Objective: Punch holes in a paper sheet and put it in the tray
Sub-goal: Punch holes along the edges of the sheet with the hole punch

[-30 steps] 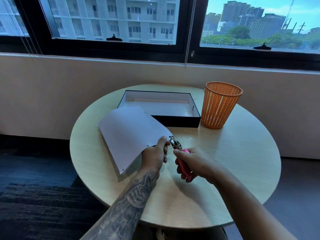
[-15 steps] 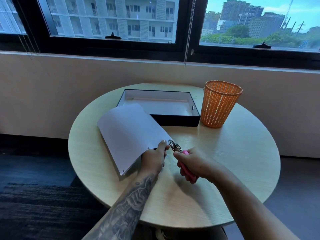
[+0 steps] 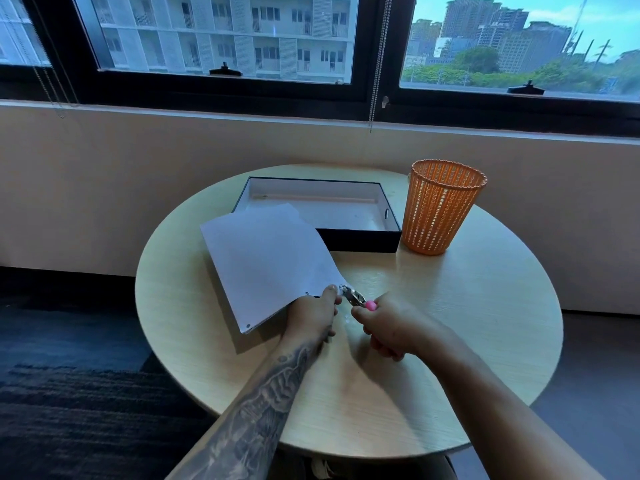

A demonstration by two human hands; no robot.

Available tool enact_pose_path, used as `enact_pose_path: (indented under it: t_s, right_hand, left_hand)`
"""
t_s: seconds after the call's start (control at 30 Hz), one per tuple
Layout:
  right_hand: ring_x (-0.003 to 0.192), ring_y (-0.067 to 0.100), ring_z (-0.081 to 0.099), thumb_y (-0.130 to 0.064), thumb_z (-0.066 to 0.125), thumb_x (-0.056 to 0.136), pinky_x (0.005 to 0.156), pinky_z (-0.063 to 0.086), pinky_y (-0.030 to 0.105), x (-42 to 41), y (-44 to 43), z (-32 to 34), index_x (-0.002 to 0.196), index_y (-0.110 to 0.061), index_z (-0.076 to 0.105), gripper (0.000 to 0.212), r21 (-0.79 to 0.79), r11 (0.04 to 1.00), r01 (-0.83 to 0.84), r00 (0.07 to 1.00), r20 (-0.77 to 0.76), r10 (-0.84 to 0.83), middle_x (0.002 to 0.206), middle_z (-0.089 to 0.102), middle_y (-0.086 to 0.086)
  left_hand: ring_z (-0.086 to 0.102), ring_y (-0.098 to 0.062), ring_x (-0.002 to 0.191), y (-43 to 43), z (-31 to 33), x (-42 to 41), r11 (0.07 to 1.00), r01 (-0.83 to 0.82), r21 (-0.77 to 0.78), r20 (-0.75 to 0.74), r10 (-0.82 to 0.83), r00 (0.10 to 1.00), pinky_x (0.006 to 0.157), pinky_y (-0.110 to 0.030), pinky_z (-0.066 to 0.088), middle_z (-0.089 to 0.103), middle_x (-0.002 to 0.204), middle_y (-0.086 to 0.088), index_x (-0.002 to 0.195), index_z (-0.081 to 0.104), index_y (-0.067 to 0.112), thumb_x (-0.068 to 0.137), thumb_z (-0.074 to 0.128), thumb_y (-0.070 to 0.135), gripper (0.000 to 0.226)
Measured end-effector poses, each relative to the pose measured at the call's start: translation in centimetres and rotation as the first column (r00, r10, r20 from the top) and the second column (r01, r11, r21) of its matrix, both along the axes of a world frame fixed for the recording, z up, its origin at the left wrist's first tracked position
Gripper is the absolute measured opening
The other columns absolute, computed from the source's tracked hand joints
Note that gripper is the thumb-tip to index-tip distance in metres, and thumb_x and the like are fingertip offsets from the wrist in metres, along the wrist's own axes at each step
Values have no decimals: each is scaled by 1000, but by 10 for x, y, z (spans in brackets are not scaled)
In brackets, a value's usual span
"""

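White paper sheet [image 3: 266,261] tilted above round wooden table [image 3: 450,341], left hand [image 3: 313,315] pinching its near edge to steady it for pink-handled metal hole punch [image 3: 353,296] gripped in right hand [image 3: 388,327], black rectangular tray [image 3: 363,242] just behind.

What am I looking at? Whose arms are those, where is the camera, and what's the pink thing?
There is no machine here: these are a person's two arms. The camera sits on the person's head, so you look down just as they do. The left hand holds a paper sheet by its near edge. The right hand grips a hole punch with pink handles, its metal end at the paper's corner. Two small holes already show along that edge. On the round table stand a black tray and an orange basket.
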State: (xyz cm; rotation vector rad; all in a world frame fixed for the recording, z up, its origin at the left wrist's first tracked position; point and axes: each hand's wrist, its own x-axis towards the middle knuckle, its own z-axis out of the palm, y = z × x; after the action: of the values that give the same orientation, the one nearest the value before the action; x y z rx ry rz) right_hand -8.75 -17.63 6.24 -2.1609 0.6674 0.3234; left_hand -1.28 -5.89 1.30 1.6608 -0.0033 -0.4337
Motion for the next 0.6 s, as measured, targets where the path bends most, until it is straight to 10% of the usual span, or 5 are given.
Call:
enact_pose_path:
  t_s: [0.6]
  right_hand:
    - [61,25,63,-46,40,100,54,46,31,-14,-33,20,99,-12,54,37,-39,995,87,994,65,-84,84,67,14]
  left_hand:
    - [40,-15,41,15,8,-11,994,-20,-111,-65,13,998,47,-26,34,46,45,6,74,73,10,94,62,41,38]
